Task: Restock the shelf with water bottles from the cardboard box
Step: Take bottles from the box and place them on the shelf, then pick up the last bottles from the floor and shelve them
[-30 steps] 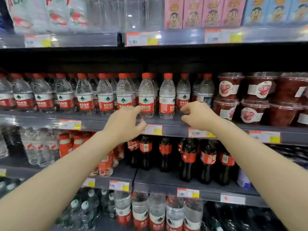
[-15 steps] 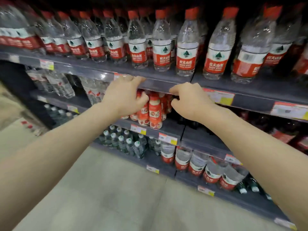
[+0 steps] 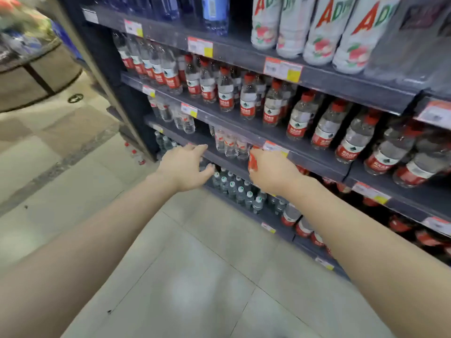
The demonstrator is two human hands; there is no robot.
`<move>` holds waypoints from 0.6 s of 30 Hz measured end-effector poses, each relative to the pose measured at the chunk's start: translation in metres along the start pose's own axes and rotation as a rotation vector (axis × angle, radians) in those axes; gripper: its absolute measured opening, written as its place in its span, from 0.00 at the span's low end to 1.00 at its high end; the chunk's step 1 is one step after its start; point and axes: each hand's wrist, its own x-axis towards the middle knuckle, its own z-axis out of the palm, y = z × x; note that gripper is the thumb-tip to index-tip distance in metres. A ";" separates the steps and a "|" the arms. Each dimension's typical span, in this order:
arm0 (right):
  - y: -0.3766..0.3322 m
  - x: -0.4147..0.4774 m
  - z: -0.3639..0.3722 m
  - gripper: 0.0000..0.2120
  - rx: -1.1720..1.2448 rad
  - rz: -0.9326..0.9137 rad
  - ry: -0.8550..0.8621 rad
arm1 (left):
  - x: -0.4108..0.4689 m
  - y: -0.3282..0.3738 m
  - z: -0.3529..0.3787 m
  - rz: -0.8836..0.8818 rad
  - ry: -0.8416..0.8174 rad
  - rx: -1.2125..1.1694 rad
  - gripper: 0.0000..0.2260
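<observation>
Water bottles (image 3: 248, 99) with red caps and red labels stand in a long row on the dark shelf (image 3: 314, 162), which runs from upper left to right. My left hand (image 3: 184, 168) hovers in front of the lower shelves with fingers spread and nothing in it. My right hand (image 3: 272, 173) is beside it, just below the shelf's front edge, its fingers curled with nothing inside. A red-labelled bottle on the lower shelf shows just behind its knuckles. No cardboard box is in view.
White bottles with red letters (image 3: 319, 32) fill the top shelf. Small green-capped bottles (image 3: 234, 186) stand on the bottom shelf. Two bottles (image 3: 136, 154) stand on the tiled floor by the shelf's end. A round display bin (image 3: 36, 71) is at far left.
The view has swung left and down, so the floor and the shelf's end now show. Both hands have dropped from the water-bottle shelf's edge to the shelves below it.
</observation>
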 end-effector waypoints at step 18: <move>-0.305 -0.037 -0.159 0.21 -0.003 -0.397 -0.002 | -0.183 -0.163 -0.240 -0.390 0.161 0.022 0.26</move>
